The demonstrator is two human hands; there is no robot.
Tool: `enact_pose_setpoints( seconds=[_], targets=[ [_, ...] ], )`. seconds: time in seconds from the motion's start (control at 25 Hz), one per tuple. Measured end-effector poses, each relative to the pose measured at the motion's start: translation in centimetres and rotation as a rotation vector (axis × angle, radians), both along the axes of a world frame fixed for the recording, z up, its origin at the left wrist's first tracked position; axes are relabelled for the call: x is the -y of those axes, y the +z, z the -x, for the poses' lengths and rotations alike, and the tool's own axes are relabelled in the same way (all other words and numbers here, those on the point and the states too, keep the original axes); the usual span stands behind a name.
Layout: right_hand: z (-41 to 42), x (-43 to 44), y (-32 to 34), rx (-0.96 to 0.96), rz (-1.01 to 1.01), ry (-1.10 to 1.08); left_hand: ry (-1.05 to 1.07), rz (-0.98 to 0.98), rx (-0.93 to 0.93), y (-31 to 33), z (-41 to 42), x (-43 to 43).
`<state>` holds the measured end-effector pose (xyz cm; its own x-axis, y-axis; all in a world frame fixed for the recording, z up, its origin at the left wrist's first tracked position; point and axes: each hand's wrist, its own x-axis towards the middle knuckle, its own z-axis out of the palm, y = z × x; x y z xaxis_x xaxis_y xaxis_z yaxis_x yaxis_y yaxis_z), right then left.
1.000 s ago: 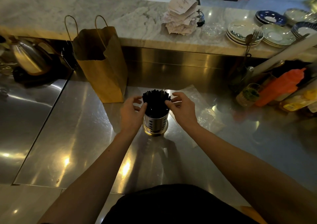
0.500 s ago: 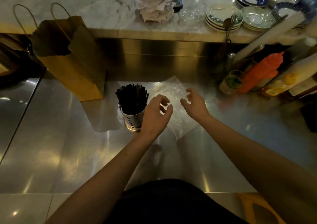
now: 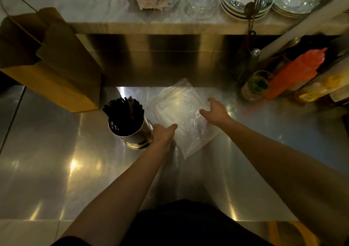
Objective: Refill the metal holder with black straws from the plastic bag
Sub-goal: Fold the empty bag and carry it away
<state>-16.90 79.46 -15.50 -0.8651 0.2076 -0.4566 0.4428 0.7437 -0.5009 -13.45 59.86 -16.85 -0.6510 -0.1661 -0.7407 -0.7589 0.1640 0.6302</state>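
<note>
Head view: holder [image 3: 135, 132] packed with straws [image 3: 123, 111], so refilling looks done; bag [image 3: 177, 111] lies flat beside it, seemingly empty. Right hand [image 3: 215, 111] reaches over it, fingers apart; left hand [image 3: 163, 133] sits at its edge, and I cannot tell how its fingers lie.

Dim, warm light all over. Glare spots flare on the steel counter [image 3: 73, 163] at lower left, and the plastic bag [image 3: 177, 111] glows pale at centre. Heavy shadow sits under the marble ledge [image 3: 98, 8]. The frame edges bow, and the right side is soft and smeared.
</note>
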Motion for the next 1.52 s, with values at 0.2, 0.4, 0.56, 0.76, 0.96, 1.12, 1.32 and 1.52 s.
enact_pose_setpoints(
  seconds=[0.2,0.4,0.56,0.76,0.96,1.12,1.32,1.52],
  targets=[
    [0.1,-0.8,-2.1,0.087,0.204,-0.203,0.18,-0.089,0.03,-5.2,1.5,0.4],
    [-0.5,-1.6,-1.6,0.074,0.484,-0.322,0.202,-0.14,0.021,-1.2,1.6,0.0],
    [-2.0,-2.3,1.0,-0.003,0.73,-0.363,0.199,-0.38,0.025,1.6,2.0,0.4],
    [-4.1,-2.3,6.8,-0.093,0.933,-0.38,0.09,-0.541,-0.13,7.9,1.9,1.6],
    [-6.2,-1.4,13.1,-0.253,0.99,-0.261,-0.144,-0.553,-0.291,13.9,0.7,4.9],
    [-7.8,0.2,16.6,-0.325,0.999,-0.166,-0.31,-0.52,-0.375,17.4,-0.4,8.2],
    [-8.5,3.1,19.3,-0.358,0.99,-0.077,-0.477,-0.461,-0.467,19.9,-1.2,13.2],
    [-8.7,6.7,20.7,-0.395,1.021,0.003,-0.481,-0.385,-0.582,21.5,-2.4,16.7]
  ],
)
